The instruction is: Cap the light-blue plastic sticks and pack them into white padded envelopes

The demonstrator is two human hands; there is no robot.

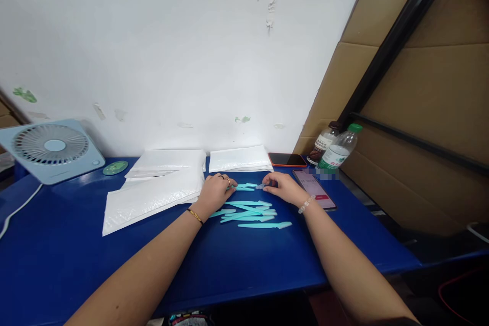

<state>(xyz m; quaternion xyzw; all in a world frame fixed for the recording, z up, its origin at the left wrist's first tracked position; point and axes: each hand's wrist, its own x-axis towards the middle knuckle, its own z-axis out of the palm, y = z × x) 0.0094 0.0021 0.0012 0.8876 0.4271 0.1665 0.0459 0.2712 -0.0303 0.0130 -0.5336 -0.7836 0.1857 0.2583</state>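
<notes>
Turquoise plastic sticks with pale tips lie on the blue tabletop (229,270), right of its middle, and both hands work at the ones nearest the back edge. The left hand (216,194) has thumb and fingertips closed together on the left end of the upper sticks (246,187), with the wrist just beside the white padded envelopes (155,197). Opposite it, the right hand (283,187) pinches a small greyish piece (260,186) at the other end; it is too small in this view to tell whether that is a cap joined to a stick or a separate part. Between the forearms, towards the front edge, the loose sticks (248,212) cross one another in a jumble, and one single stick (263,225) lies apart, closest to the front. Judging by this layout, the handling looks early: only the upper sticks are at the fingers, while most remain loose and out of either grip. Further white envelopes (239,159) rest along the back edge, a fan (55,147) stands at the back left corner, and two phones (315,188) and two bottles (338,150) occupy the back right corner.
</notes>
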